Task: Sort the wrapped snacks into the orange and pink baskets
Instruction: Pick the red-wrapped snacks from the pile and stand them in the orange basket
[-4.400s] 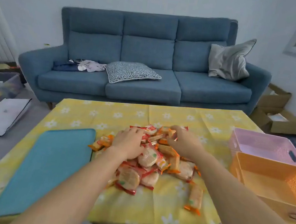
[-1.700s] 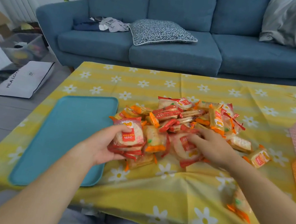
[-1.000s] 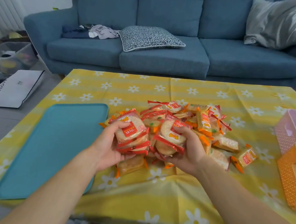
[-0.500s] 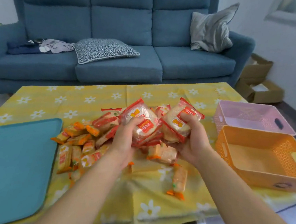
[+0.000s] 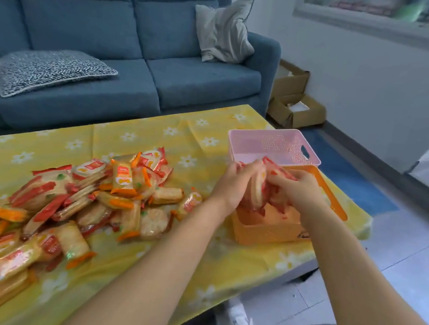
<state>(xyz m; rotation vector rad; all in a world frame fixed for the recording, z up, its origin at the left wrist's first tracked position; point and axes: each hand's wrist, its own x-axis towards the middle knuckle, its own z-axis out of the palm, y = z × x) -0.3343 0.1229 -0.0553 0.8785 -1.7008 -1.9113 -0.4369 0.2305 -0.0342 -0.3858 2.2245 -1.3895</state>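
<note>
Head view, right of centre: both hands meet over the orange basket, each wrapped round part of one bundle of red-wrapped round snacks. The left hand has its fingers curled over the bundle's left side, with the thumb side toward the camera. The right hand grips the right side, its fingers bent over the crinkled red wrappers. The bundle hangs above the basket's open top, between the two palms. Motion blur hides how many packets it holds.

The orange basket stands near the table's right edge, and its long side runs away from the camera. The pink basket sits just behind it, higher in the frame, touching or nearly touching it. Whether either basket already has snacks inside cannot be told, since the hands cover the orange one's floor.

A big pile of wrapped snacks, red and orange packets mixed, fills the left and lower left of the frame on a yellow flowered tablecloth, well apart from the baskets.

Across the upper left stands a blue sofa with a grey pillow upright in its corner and a patterned cushion lying flat on the seat. Open cardboard boxes sit on the floor beside the sofa's arm.
</note>
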